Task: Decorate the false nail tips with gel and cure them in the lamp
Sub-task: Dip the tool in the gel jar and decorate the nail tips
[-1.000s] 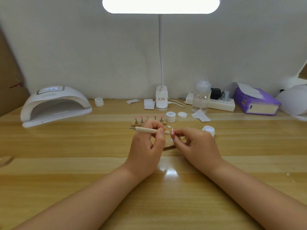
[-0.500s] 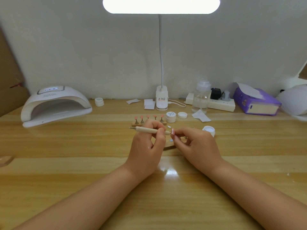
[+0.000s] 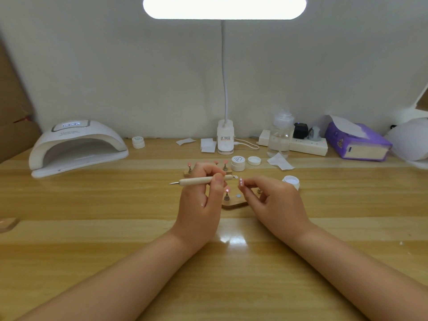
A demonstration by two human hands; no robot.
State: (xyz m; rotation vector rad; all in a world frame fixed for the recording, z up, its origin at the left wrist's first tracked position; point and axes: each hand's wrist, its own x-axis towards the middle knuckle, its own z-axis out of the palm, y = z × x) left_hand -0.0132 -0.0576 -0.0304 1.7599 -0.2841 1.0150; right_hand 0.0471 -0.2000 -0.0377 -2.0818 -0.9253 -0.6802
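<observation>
The left hand [image 3: 200,200] is gripping a wooden dotting tool [image 3: 203,180], fingers curled round the shaft, which is lying nearly level with its metal point [image 3: 172,183] facing left. The tool's right end is sitting just beside a pink nail tip [image 3: 241,181] that the right hand [image 3: 275,200] is pinching between thumb and fingertips; pale dots are showing on the tip, though their detail is too small to read. Below the hands, a wooden holder [image 3: 234,203] is carrying one pink tip on a stand [image 3: 227,193]; its right part is hidden behind the right hand. A second holder [image 3: 188,173] behind is largely covered by the left hand's fingers. An open gel pot [image 3: 291,181] is standing near the right hand. The curing lamp [image 3: 77,147] is resting far left on the table [image 3: 92,228]. The desk lamp's head [image 3: 224,6] is cut off at the top edge.
</observation>
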